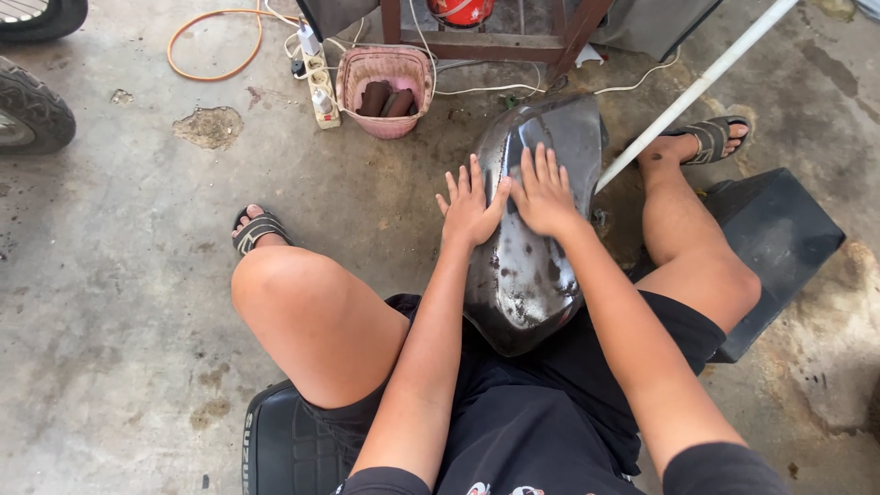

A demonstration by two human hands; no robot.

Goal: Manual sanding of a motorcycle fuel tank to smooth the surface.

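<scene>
Two hands are laid flat on a dark motorcycle fuel tank, which is propped between the seated person's knees, its narrow end toward the lap and its broad end out over the concrete floor. The left hand is spread open, fingers splayed, palm pressed on the tank's left flank; nothing is gripped. The right hand is likewise opened flat on the upper surface, and whether a thin sheet is trapped beneath it cannot be told. Even pressure would best be kept through both palms, so the curved shell is not rocked, with strokes following the contour rather than crossing it. Dull, scuffed metal is shown, mottled with dark spots and pale rubbed patches. A pink basket is seen beyond, and a white pole slants past the right knee.
</scene>
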